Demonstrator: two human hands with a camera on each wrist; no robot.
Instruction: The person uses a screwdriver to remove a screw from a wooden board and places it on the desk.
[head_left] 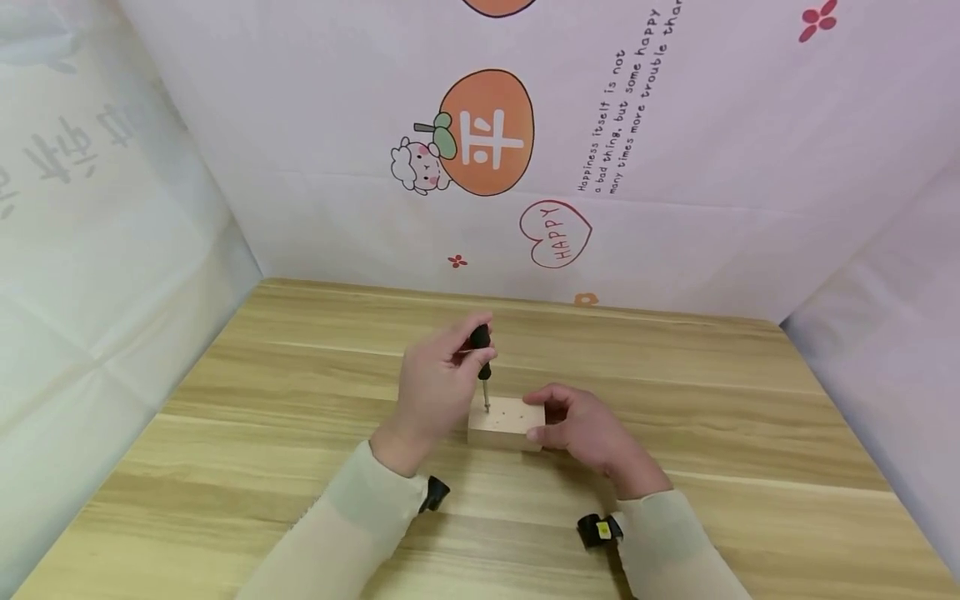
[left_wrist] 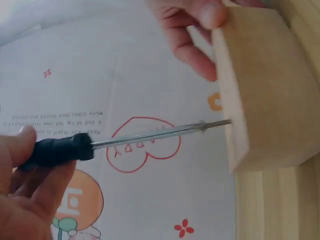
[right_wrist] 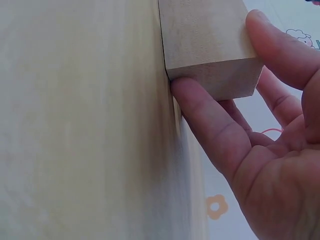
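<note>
1. Your left hand [head_left: 438, 379] grips the black-handled screwdriver [head_left: 484, 371], with its thumb and fingers closed around the handle.
2. The screwdriver stands nearly upright over the left part of the wooden block [head_left: 506, 440], its shaft pointing down at the top face.
3. In the left wrist view, the shaft's end meets a thin screw [left_wrist: 219, 123], which stands out of the block's face, so the tool and the wood are joined through it.
4. Your right hand [head_left: 588, 427] grips the block by its right end, the thumb on the near side and fingers round the far side.
5. The block lies flat on the wood-grain table [head_left: 300, 400], between your two hands and near the middle of the head view.
6. A few small dark dots [head_left: 521, 417] mark the block's top, to the right of the screw.
7. You wear pale sleeves [head_left: 360, 521], with a black gadget [head_left: 435, 493] at the left cuff and another at the right.
8. Behind the table hangs a white printed sheet [head_left: 337, 217], which shows an orange fruit, lines of lettering and a red heart outline reading "HAPPY".
</note>
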